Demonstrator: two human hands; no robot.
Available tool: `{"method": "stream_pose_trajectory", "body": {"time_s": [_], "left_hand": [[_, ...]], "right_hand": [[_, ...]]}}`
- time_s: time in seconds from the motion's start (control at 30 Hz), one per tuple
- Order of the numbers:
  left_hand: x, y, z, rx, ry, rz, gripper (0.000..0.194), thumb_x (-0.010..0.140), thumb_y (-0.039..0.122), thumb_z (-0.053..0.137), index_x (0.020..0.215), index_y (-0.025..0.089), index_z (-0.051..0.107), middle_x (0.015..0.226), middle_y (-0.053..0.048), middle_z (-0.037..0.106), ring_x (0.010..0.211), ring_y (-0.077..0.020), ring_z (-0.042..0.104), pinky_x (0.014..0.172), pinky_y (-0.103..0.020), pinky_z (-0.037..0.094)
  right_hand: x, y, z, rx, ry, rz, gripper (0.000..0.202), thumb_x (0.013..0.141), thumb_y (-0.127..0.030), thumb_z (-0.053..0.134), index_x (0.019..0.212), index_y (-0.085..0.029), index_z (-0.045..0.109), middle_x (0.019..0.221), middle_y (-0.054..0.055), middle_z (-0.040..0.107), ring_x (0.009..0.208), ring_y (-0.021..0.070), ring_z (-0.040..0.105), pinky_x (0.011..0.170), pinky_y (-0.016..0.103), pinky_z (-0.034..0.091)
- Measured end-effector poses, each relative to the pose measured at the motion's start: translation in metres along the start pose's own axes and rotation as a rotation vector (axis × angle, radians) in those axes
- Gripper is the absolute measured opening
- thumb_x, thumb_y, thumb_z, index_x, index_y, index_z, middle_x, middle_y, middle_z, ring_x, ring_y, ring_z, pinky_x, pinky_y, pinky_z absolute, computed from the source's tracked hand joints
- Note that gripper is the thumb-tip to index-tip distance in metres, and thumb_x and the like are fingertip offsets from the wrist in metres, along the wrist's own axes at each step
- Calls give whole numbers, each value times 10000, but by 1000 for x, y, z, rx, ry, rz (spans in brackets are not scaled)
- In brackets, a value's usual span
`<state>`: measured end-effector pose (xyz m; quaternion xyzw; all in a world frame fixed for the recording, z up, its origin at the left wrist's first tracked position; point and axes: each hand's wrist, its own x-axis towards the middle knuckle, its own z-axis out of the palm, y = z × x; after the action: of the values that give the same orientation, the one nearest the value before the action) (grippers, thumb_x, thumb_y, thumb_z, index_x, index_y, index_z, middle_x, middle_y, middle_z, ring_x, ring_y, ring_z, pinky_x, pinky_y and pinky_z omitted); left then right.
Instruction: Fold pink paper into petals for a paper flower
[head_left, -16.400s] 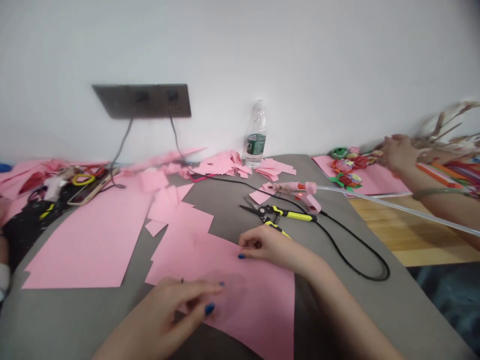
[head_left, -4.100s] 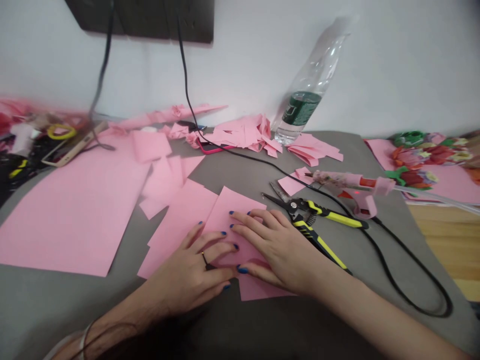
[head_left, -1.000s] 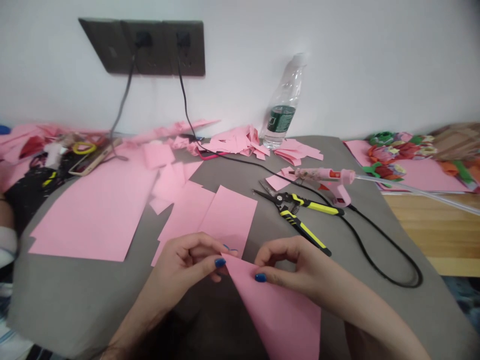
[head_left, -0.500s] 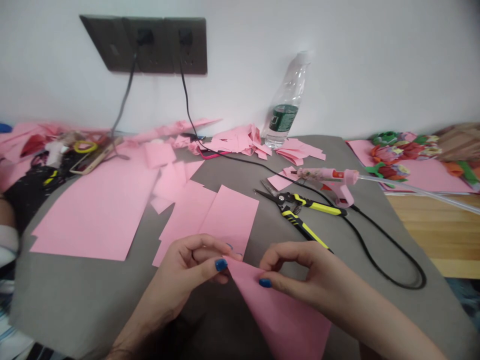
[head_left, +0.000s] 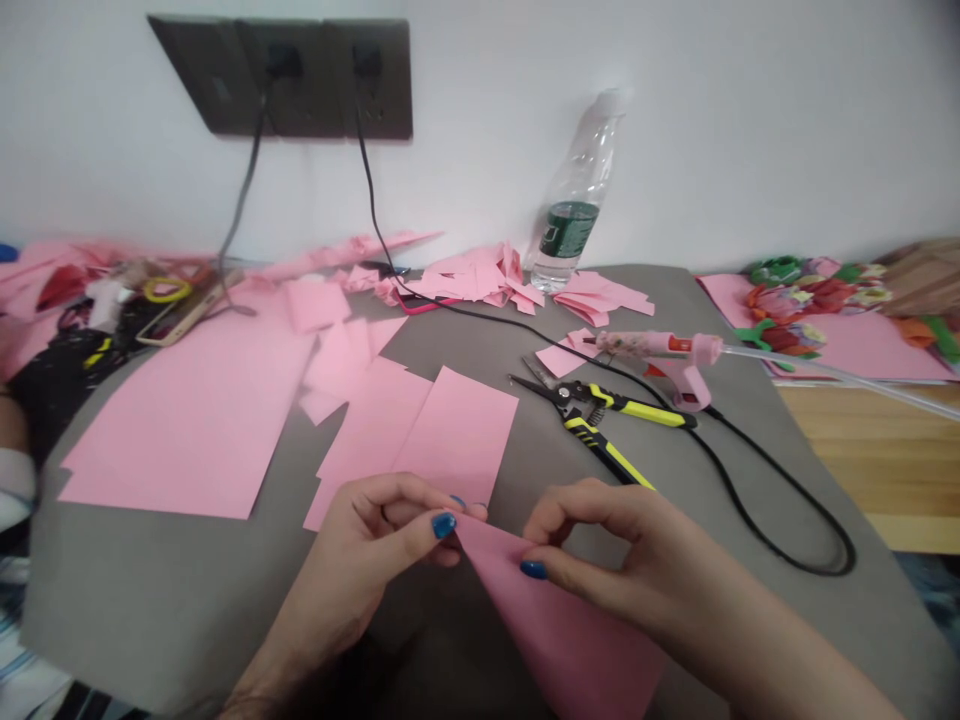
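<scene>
Between my two hands is a sheet of pink paper (head_left: 577, 630), slanting down toward me at the bottom of the view. My left hand (head_left: 382, 550) pinches its upper left corner between thumb and fingers. Along the top edge, a little to the right, my right hand (head_left: 600, 550) grips the paper with thumb and forefinger. Cut pink sheets (head_left: 457, 420) lie on the grey table (head_left: 150, 590) just beyond my left hand. Yellow-and-black scissors (head_left: 592, 410) rest with blades apart beyond my right hand.
A pink glue gun (head_left: 667, 355) with a clear glue stick and looping black cord lies at the right. A water bottle (head_left: 574, 200) leans on the wall amid paper scraps (head_left: 480, 275). Large pink sheets (head_left: 195, 430) and a phone (head_left: 187, 310) are left; paper flowers (head_left: 810, 300) sit far right.
The view has shifted very slightly. Both hands keep their pinch on the pink paper, with almost no movement.
</scene>
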<state>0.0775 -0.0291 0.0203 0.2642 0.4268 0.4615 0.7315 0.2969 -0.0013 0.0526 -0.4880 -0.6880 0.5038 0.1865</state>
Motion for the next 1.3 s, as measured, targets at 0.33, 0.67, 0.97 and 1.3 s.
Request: {"method": "stream_pose_trajectory", "body": {"time_s": [0.33, 0.67, 0.97, 1.3], "left_hand": [[-4, -1, 1, 10, -10, 25, 85, 760, 290, 873, 792, 220, 836, 889, -52, 837, 710, -112, 760, 648, -130, 602], [-4, -2, 1, 3, -24, 47, 34, 779, 257, 859, 799, 240, 837, 890, -46, 837, 799, -142, 787, 653, -121, 603], [-9, 0, 4, 105, 1, 93, 40, 817, 267, 824, 838, 237, 838, 916, -67, 835, 822, -176, 790, 685, -179, 623], [-8, -1, 3, 70, 26, 78, 36, 788, 247, 847, 799, 219, 827, 887, -66, 836, 727, -148, 769, 653, -183, 610]], "right_hand": [[-1, -5, 0, -34, 56, -18, 111, 761, -235, 702, 655, -236, 734, 623, -7, 731, 614, 168, 629, 590, 253, 438], [-4, -6, 0, -64, 76, -31, 112, 764, -212, 711, 657, -243, 725, 623, -26, 735, 624, 170, 614, 584, 261, 431], [-4, -9, 0, -171, 34, -17, 155, 769, -139, 703, 651, -239, 708, 626, -45, 750, 580, 166, 647, 772, 341, 480], [-5, -11, -3, -111, 55, 1, 134, 774, -257, 690, 642, -253, 711, 613, -19, 745, 587, 185, 631, 702, 334, 465]]}}
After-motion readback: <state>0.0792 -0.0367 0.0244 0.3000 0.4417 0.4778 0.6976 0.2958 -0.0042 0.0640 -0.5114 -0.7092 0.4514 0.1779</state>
